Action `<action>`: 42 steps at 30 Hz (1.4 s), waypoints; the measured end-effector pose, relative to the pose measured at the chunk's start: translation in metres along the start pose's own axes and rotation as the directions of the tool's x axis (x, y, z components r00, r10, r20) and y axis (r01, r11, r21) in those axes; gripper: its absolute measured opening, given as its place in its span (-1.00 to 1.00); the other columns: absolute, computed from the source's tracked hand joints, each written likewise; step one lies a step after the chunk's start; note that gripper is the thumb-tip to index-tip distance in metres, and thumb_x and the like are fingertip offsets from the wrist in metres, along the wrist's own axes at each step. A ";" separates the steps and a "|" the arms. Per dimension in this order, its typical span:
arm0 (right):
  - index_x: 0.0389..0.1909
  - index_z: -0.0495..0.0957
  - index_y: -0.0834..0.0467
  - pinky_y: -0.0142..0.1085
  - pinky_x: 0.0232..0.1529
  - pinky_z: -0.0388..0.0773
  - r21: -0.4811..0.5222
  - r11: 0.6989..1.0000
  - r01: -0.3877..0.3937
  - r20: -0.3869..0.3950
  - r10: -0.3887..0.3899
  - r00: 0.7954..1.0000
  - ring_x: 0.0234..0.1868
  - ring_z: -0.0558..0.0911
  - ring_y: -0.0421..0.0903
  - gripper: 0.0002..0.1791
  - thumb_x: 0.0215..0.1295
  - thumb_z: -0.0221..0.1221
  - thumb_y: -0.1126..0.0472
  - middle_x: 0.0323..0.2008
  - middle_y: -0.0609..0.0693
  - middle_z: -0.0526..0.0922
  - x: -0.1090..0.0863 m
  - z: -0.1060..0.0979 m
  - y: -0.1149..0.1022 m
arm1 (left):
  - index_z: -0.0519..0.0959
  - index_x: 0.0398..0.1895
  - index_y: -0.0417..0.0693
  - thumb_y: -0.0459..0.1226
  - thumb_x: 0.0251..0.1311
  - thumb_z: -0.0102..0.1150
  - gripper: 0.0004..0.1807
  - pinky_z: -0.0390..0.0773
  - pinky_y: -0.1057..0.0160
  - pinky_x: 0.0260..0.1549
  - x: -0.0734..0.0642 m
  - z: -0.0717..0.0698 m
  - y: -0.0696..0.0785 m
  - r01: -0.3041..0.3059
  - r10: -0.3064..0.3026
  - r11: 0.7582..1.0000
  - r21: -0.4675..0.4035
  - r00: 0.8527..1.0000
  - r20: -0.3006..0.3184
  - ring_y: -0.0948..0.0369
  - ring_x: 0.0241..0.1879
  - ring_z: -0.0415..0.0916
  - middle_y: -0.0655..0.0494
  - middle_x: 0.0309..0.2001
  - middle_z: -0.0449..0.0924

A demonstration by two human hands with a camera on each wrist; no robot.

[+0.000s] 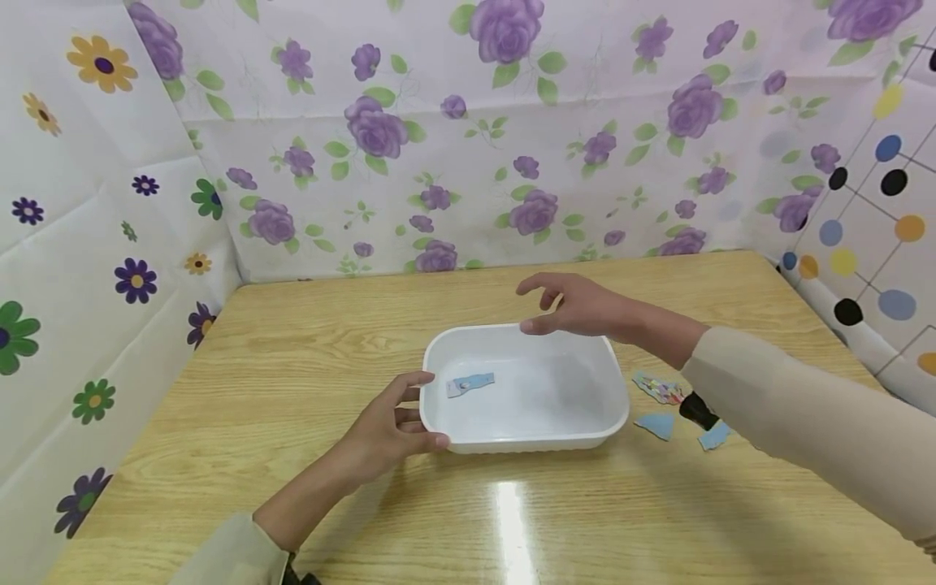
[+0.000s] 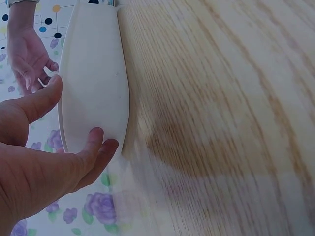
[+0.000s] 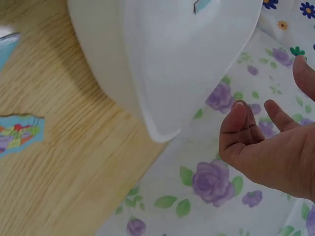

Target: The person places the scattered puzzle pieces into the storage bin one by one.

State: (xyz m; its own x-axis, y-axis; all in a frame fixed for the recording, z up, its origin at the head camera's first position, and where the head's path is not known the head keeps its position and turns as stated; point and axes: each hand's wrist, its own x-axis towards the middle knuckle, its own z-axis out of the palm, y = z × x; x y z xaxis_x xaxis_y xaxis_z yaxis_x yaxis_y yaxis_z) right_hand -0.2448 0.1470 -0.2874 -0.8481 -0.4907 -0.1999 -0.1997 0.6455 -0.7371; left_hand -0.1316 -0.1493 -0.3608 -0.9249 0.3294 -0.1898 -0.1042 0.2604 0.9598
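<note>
A white plastic tray (image 1: 526, 445) stands on the wooden table. My left hand (image 1: 383, 426) holds its left end, the thumb at the near corner and the fingers along the side. In the left wrist view the thumb (image 2: 47, 98) lies at the rim and fingertips touch the outer wall. A torn strip of light-blue printed paper (image 1: 470, 383) lies inside the tray, towards the left. Above the far right rim hovers my right hand (image 1: 585, 307), fingers loosely bent and nothing between them; the right wrist view also shows this hand (image 3: 270, 145) holding nothing.
Right of the tray, beneath the right forearm, lie a colourful torn piece (image 1: 658, 388) and blue scraps, one a plain blue piece (image 1: 656, 425). A dark wrist strap (image 1: 698, 411) shows at the right sleeve. Flower-printed sheets (image 1: 439, 146) rise behind and beside the table (image 1: 292, 357).
</note>
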 end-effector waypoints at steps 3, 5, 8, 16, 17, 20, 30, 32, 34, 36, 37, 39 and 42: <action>0.33 0.32 0.00 -0.07 -0.04 0.51 0.000 1.000 -0.006 -0.015 0.006 1.000 0.01 0.48 0.14 -0.32 0.21 0.31 0.00 0.13 0.22 0.38 -0.005 -0.006 0.005 | 0.09 0.43 -0.08 -0.34 -0.05 0.48 -0.01 0.60 0.16 -0.02 0.000 0.000 0.000 0.001 -0.001 1.000 -0.004 1.000 0.005 -0.12 0.12 0.47 -0.26 0.27 0.22; 0.33 0.32 -0.01 -0.06 -0.04 0.51 -0.001 1.000 -0.012 -0.025 0.012 1.000 0.01 0.48 0.14 -0.31 0.20 0.32 -0.01 0.13 0.22 0.38 -0.007 -0.010 0.008 | 0.10 0.43 -0.08 -0.34 -0.06 0.48 -0.01 0.60 0.16 -0.02 0.000 0.000 -0.001 0.003 -0.003 1.000 -0.002 1.000 0.001 -0.11 0.12 0.47 -0.26 0.27 0.22; 0.33 0.31 -0.02 -0.01 -0.02 0.51 -0.002 1.000 -0.023 -0.041 0.022 0.999 0.01 0.48 0.14 -0.32 0.21 0.31 -0.02 0.13 0.21 0.38 -0.012 -0.014 0.012 | 0.11 0.42 -0.08 -0.34 -0.07 0.49 -0.02 0.61 0.17 -0.03 0.001 0.000 -0.001 0.001 -0.001 1.000 0.008 1.000 -0.007 -0.11 0.12 0.48 -0.26 0.27 0.23; 0.35 0.29 0.02 -0.03 -0.03 0.51 0.003 1.000 -0.007 -0.047 0.007 0.999 0.01 0.48 0.14 -0.29 0.23 0.28 -0.08 0.14 0.23 0.37 -0.029 -0.026 0.029 | 0.10 0.43 -0.07 -0.34 -0.06 0.49 -0.01 0.61 0.18 -0.04 0.000 0.000 -0.001 0.003 -0.003 1.000 0.001 1.000 -0.003 -0.08 0.10 0.49 -0.25 0.26 0.24; 0.35 0.29 0.02 -0.05 -0.04 0.51 0.003 1.000 -0.006 -0.047 0.006 0.999 0.01 0.49 0.14 -0.29 0.23 0.28 -0.09 0.14 0.23 0.37 -0.031 -0.028 0.032 | 0.10 0.43 -0.07 -0.34 -0.06 0.49 -0.01 0.61 0.18 -0.03 0.000 0.000 -0.001 0.003 -0.003 1.000 0.000 1.000 -0.002 -0.07 0.11 0.49 -0.25 0.26 0.24; 0.34 0.29 0.00 -0.09 -0.07 0.53 0.009 1.000 -0.007 -0.045 0.007 0.999 0.00 0.50 0.12 -0.29 0.22 0.27 -0.13 0.15 0.22 0.36 -0.037 -0.035 0.041 | 0.10 0.43 -0.07 -0.32 -0.06 0.49 -0.01 0.61 0.17 -0.03 0.000 0.000 -0.001 -0.003 0.003 1.000 0.003 1.000 -0.001 -0.08 0.11 0.49 -0.26 0.26 0.24; 0.38 0.22 0.00 -0.07 -0.15 0.55 -0.009 1.000 -0.027 -0.062 0.026 0.998 0.02 0.51 0.11 -0.28 0.27 0.23 -0.11 0.17 0.24 0.34 -0.066 -0.058 0.074 | 0.10 0.43 -0.04 -0.30 -0.05 0.48 -0.02 0.60 0.16 -0.02 0.000 0.000 0.000 0.002 -0.002 1.000 0.016 1.000 -0.001 -0.11 0.13 0.47 -0.25 0.28 0.22; 0.38 0.21 0.00 -0.08 -0.15 0.54 -0.015 0.999 -0.039 -0.071 0.038 0.997 0.01 0.51 0.11 -0.28 0.27 0.23 -0.11 0.16 0.24 0.34 -0.072 -0.061 0.078 | 0.11 0.43 -0.05 -0.30 -0.05 0.48 -0.02 0.61 0.16 -0.02 0.000 0.000 0.000 0.002 -0.002 1.000 0.018 1.000 -0.005 -0.11 0.13 0.47 -0.25 0.27 0.23; 0.38 0.21 0.00 -0.11 -0.17 0.53 -0.019 0.999 -0.047 -0.078 0.046 0.996 0.00 0.52 0.11 -0.29 0.28 0.22 -0.10 0.16 0.24 0.34 -0.077 -0.065 0.081 | 0.11 0.43 -0.05 -0.30 -0.06 0.49 -0.01 0.61 0.16 -0.03 0.000 0.000 0.000 0.004 -0.004 1.000 0.021 1.000 -0.008 -0.11 0.12 0.47 -0.25 0.27 0.23; 0.39 0.20 0.00 -0.13 -0.19 0.52 -0.019 0.999 -0.050 -0.082 0.048 0.995 -0.02 0.52 0.11 -0.29 0.29 0.22 -0.08 0.15 0.24 0.34 -0.081 -0.067 0.085 | 0.11 0.43 -0.05 -0.30 -0.06 0.49 -0.01 0.61 0.17 -0.03 0.001 0.000 0.000 0.006 -0.006 1.000 0.028 1.000 -0.009 -0.10 0.13 0.47 -0.25 0.28 0.23; 0.39 0.20 0.01 -0.13 -0.19 0.52 -0.022 0.999 -0.048 -0.083 0.046 0.995 -0.02 0.52 0.11 -0.29 0.30 0.21 -0.07 0.15 0.25 0.34 -0.083 -0.068 0.087 | 0.11 0.43 -0.03 -0.31 -0.06 0.49 -0.02 0.61 0.17 -0.03 0.001 0.000 0.000 0.010 -0.010 1.000 0.024 1.000 -0.010 -0.10 0.12 0.47 -0.24 0.28 0.23; 0.40 0.18 0.03 -0.11 -0.20 0.53 -0.024 0.999 -0.049 -0.085 0.047 0.995 -0.02 0.52 0.10 -0.29 0.31 0.21 -0.06 0.15 0.26 0.34 -0.087 -0.070 0.091 | 0.11 0.43 -0.03 -0.31 -0.06 0.49 -0.02 0.61 0.17 -0.02 0.000 0.000 0.000 0.012 -0.011 1.000 0.024 1.000 -0.007 -0.10 0.13 0.47 -0.24 0.28 0.22; 0.41 0.17 0.04 -0.08 -0.19 0.53 -0.027 0.998 -0.052 -0.083 0.050 0.995 -0.01 0.52 0.11 -0.29 0.33 0.20 -0.04 0.15 0.27 0.34 -0.092 -0.071 0.097 | 0.10 0.43 -0.03 -0.31 -0.05 0.48 -0.02 0.60 0.16 -0.02 0.000 0.000 0.000 0.009 -0.009 1.000 0.020 1.000 -0.001 -0.10 0.13 0.47 -0.24 0.28 0.22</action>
State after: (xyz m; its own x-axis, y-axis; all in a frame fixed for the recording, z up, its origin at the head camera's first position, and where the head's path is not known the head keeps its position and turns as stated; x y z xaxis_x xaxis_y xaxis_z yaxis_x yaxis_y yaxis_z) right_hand -0.2206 0.2962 -0.2943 -0.8949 -0.4075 -0.1818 -0.1683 0.6857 -0.7082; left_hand -0.1317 -0.1489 -0.3610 -0.9242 0.3265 -0.1983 -0.1053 0.2814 0.9538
